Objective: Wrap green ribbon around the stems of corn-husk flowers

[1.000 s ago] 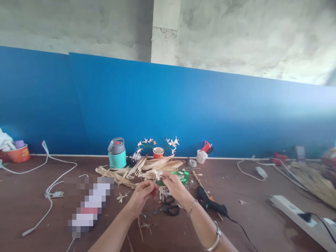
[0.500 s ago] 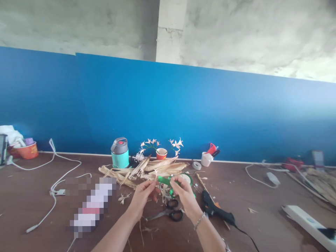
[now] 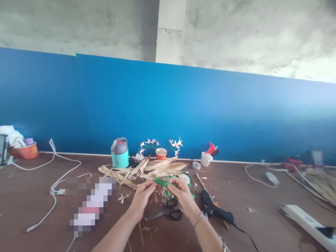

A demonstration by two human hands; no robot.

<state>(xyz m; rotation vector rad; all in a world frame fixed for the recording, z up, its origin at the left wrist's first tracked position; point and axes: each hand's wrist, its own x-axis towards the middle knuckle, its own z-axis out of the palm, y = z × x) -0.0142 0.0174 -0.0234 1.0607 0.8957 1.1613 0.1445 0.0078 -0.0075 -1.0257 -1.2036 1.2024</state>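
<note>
A short strip of green tape is stretched between my two hands above the table. My left hand pinches its left end, and my right hand grips the other end between thumb and fingers. Just behind the right hand lies a roll of green tape, partly covered by it. Black-handled scissors rest on the table between my forearms. Dry corn husks are heaped beyond the hands, and a small pale husk flower lies left of my left hand.
Beyond the husks stand a teal flask and a red paper cup with flower stems. A black glue gun lies to the right, its cord trailing forward. A white cup holds tools. White cables run across the left side.
My right hand has shifted slightly left and down, closer to my left hand. The green strip has turned, and now slants down toward the right.
</note>
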